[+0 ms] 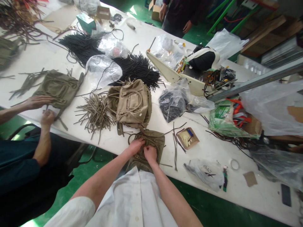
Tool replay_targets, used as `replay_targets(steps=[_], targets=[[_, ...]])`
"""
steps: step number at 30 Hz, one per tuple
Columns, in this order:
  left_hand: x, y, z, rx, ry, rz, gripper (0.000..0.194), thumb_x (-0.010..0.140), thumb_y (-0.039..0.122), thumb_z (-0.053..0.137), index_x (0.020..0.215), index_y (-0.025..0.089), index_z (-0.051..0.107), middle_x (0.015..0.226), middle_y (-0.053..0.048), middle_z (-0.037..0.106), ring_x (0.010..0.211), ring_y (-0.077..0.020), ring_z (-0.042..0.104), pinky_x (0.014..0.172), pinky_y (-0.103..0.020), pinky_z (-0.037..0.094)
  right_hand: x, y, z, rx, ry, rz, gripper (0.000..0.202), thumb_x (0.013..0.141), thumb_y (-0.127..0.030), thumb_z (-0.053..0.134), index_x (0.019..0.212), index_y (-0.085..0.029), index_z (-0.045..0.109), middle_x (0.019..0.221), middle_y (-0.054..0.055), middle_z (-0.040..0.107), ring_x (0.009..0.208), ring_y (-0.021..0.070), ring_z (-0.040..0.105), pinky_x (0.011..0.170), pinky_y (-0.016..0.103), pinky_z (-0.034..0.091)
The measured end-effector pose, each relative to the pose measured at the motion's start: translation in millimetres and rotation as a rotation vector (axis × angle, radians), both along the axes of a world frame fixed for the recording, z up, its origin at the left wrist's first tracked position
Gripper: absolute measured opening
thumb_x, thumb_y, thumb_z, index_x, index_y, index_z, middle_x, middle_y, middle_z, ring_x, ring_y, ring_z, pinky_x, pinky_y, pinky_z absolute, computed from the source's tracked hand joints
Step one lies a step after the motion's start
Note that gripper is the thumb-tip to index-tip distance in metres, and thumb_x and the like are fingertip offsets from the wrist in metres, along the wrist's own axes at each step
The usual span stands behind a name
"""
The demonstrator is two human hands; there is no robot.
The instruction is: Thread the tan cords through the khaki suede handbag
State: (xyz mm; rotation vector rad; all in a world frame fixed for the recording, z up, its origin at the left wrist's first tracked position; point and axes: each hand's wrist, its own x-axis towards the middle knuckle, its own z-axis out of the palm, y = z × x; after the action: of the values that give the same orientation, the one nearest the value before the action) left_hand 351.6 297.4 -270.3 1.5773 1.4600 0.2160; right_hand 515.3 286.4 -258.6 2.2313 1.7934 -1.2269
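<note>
An olive-green handbag (pixel 159 137) lies at the table's front edge, its lower part hanging toward my lap. My left hand (pixel 137 146) is closed in a pinch at the middle of the bag's front. Close beside it, my right hand (pixel 151 153) has its fingers curled in and pressed to the same spot. Any strap or cord between my fingertips is too small to make out. Just beyond stands a stack of tan handbags (pixel 132 104) with looped handles. A bundle of olive cords (pixel 96 113) lies left of that stack.
At left a co-worker's hands (pixel 44 108) work on another olive bag (pixel 58 86). Black cords (pixel 142 71) and plastic bags lie farther back. To the right are a cardboard tray (pixel 188 138), a tape roll (pixel 234 164) and a phone (pixel 286 195). Another person (pixel 177 15) stands across the table.
</note>
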Motion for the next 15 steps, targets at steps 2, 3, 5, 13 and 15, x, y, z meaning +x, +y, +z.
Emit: replay_targets(steps=[2,3,5,13,15], targets=[[0.6,0.7,2.8,-0.015,-0.016,0.008,0.013,0.092,0.012,0.064,0.095,0.022,0.073,0.119,-0.012,0.07,0.11,-0.0287,0.067,0.098,-0.038,0.05,1.0,0.8,1.3,-0.028,0.051,-0.015,0.029,0.1,-0.031,0.059,0.083,-0.02,0.08,0.087,0.012,0.081,0.083,0.025,0.076,0.072,0.029,0.049],[0.4,0.8,4.6,-0.027,-0.024,0.018,0.011,0.092,0.013,0.066,0.096,0.021,0.072,0.118,-0.012,0.071,0.109,-0.0282,0.067,0.099,-0.04,0.051,3.0,1.3,2.4,-0.052,0.088,-0.02,0.03,0.101,-0.031,0.058,0.083,-0.02,0.08,0.083,0.011,0.08,0.078,0.0231,0.075,0.071,0.028,0.049],[-3.0,0.9,8.8,-0.058,-0.036,0.056,0.008,0.09,0.014,0.071,0.095,0.019,0.071,0.111,-0.01,0.072,0.103,-0.0264,0.067,0.098,-0.042,0.051,11.5,1.7,6.4,-0.112,0.18,-0.026,0.03,0.102,-0.035,0.06,0.085,-0.02,0.079,0.075,0.006,0.078,0.067,0.0197,0.072,0.067,0.026,0.048],[-29.5,-15.5,37.5,-0.259,-0.181,0.382,0.008,0.082,0.013,0.068,0.079,0.019,0.064,0.072,-0.003,0.068,0.073,-0.0213,0.067,0.072,-0.033,0.053,51.9,-24.8,34.2,-0.318,0.481,-0.236,0.021,0.094,-0.033,0.07,0.08,-0.018,0.075,0.069,0.005,0.074,0.054,0.0167,0.064,0.059,0.027,0.047],[-16.1,-33.8,47.4,-0.355,-0.274,0.43,0.005,0.083,0.015,0.065,0.081,0.019,0.064,0.067,-0.002,0.067,0.063,-0.0192,0.065,0.062,-0.03,0.051,40.4,-34.7,34.4,-0.379,0.579,-0.353,0.025,0.096,-0.04,0.068,0.085,-0.018,0.074,0.073,0.006,0.076,0.056,0.0174,0.066,0.058,0.027,0.05]])
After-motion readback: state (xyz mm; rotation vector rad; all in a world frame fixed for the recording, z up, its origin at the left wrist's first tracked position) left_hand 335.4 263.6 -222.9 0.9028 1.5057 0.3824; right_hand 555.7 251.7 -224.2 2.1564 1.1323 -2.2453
